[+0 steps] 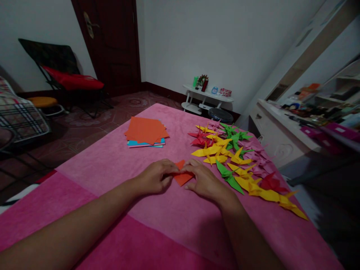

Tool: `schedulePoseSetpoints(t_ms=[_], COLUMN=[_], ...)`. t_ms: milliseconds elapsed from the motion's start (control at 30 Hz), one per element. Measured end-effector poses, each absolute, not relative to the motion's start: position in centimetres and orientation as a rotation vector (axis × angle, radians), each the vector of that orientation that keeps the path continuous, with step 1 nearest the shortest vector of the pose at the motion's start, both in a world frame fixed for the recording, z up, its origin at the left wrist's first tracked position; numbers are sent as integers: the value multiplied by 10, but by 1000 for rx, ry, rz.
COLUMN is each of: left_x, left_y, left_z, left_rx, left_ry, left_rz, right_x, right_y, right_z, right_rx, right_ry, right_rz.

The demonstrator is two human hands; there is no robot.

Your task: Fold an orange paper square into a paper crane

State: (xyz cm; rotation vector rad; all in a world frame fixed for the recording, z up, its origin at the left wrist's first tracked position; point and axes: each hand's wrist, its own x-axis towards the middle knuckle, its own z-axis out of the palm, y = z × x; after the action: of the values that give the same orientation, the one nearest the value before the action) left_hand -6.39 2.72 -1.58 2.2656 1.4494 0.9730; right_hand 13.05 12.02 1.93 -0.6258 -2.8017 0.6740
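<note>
A small folded piece of orange paper (182, 176) lies on the pink cloth (112, 165) in front of me. My left hand (155, 176) pinches its left side with curled fingers. My right hand (203, 180) presses on its right side, fingers bent over the fold. Both hands meet at the paper's top edge. Further back lies a stack of flat paper sheets (146, 131), orange on top with blue and pink beneath.
Several folded paper cranes (236, 161) in yellow, green, red and pink spread to the right of my hands. A white dresser (277, 135) stands right of the table, a small white shelf (206, 98) behind it. A chair with a red cushion (70, 80) stands at the left by a dark door.
</note>
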Motion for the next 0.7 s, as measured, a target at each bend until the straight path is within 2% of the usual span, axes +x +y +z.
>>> schedulePoseSetpoints(t_ms=[200, 367, 533, 700], left_x=[-83, -86, -80, -70], left_y=[39, 41, 36, 26], left_z=[-24, -24, -15, 2], left_rx=[1840, 1748, 1849, 2268], left_ry=[1349, 1309, 1310, 1241], left_rz=[1172, 1198, 1228, 905], right_x=[130, 132, 138, 152], right_y=[120, 125, 134, 140], right_z=[13, 14, 14, 7], right_rx=[-540, -441, -441, -494], right_ry=[-2739, -2674, -2504, -2402], right_rz=[545, 652, 834, 910])
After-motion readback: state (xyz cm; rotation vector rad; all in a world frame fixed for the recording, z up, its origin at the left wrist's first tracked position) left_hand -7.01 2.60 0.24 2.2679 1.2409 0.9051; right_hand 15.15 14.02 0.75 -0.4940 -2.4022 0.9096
